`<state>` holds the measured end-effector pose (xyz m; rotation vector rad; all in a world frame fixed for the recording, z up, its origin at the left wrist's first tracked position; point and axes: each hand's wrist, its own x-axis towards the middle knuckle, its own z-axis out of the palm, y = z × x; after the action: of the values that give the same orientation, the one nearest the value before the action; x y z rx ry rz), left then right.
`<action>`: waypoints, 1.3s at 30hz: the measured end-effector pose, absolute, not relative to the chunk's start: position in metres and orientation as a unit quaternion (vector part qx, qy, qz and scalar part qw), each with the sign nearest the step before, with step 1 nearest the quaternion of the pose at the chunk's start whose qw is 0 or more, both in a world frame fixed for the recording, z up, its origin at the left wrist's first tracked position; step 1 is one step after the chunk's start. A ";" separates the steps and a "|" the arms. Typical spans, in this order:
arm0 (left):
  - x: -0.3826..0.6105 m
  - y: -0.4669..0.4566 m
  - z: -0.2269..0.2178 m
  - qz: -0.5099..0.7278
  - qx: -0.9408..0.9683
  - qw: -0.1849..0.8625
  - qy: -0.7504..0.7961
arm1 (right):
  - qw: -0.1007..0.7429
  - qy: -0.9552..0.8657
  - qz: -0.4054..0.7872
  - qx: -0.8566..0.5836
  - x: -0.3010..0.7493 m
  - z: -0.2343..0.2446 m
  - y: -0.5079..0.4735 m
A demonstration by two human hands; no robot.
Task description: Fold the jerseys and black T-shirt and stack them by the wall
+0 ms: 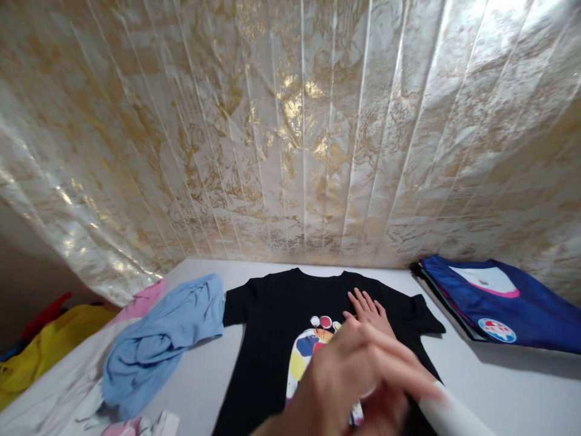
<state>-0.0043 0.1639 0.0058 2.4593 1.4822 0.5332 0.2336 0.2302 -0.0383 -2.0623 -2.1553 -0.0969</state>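
A black T-shirt [267,345] lies spread out, neckline toward the far edge, with a colourful print [298,366] on its front. My right hand [370,312] rests flat on the upper right of its chest, fingers spread and holding nothing. Across the print, nearer the camera, is my left hand [340,363], smeared by motion. It overlaps my right wrist in view; whether they touch, I cannot tell. Its fingers are not clear, and it hides part of the print and the lower shirt. A white sleeve [454,412] covers my right forearm.
The white surface [503,387] meets a shiny gold-and-silver curtain [290,151] at the back. Folded garments, a blue shirt [467,297] on top, are stacked at right. A crumpled light-blue garment [154,339] lies at left, near pink cloth [140,303] and yellow cloth [49,345].
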 end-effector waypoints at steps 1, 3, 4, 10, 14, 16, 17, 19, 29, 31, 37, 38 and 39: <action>-0.004 0.180 0.009 0.167 0.835 0.092 0.515 | 0.076 -0.716 -0.019 -0.693 0.233 -0.036 0.232; -0.003 0.212 0.015 0.141 0.831 0.059 0.535 | 0.082 -0.714 0.006 -0.695 0.229 -0.031 0.236; -0.003 0.226 0.016 0.130 0.828 0.045 0.543 | 0.089 -0.718 0.016 -0.690 0.225 -0.029 0.238; -0.011 0.276 0.000 0.095 0.811 0.017 0.577 | 0.109 -0.743 0.026 -0.660 0.208 -0.031 0.258; -0.019 0.284 -0.009 0.080 0.794 0.013 0.602 | 0.108 -0.695 -0.046 -0.709 0.233 -0.046 0.268; -0.020 0.288 -0.008 0.071 0.785 0.016 0.616 | 0.105 -0.675 -0.063 -0.727 0.248 -0.052 0.271; -0.018 0.291 -0.006 0.067 0.781 0.019 0.620 | 0.101 -0.672 -0.061 -0.731 0.253 -0.053 0.272; -0.013 0.298 -0.005 0.063 0.778 0.019 0.625 | 0.089 -0.671 -0.046 -0.735 0.257 -0.051 0.274; -0.009 0.313 -0.025 0.088 0.790 -0.014 0.607 | 0.096 -0.688 -0.038 -0.719 0.243 -0.043 0.290; -0.012 0.319 -0.025 0.091 0.785 -0.019 0.612 | 0.106 -0.692 -0.040 -0.713 0.248 -0.043 0.296; -0.010 0.313 -0.011 0.091 0.795 -0.017 0.599 | 0.102 -0.715 -0.018 -0.691 0.239 -0.023 0.284; -0.012 0.302 -0.009 0.093 0.799 -0.018 0.594 | 0.105 -0.724 -0.017 -0.681 0.234 -0.020 0.271; -0.015 0.290 -0.008 0.095 0.804 -0.019 0.587 | 0.110 -0.735 -0.016 -0.669 0.229 -0.019 0.255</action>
<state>-0.0147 0.2898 -0.0077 2.5574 1.8652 0.3019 0.2292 0.2554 -0.0190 -1.9660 -2.1600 -0.0469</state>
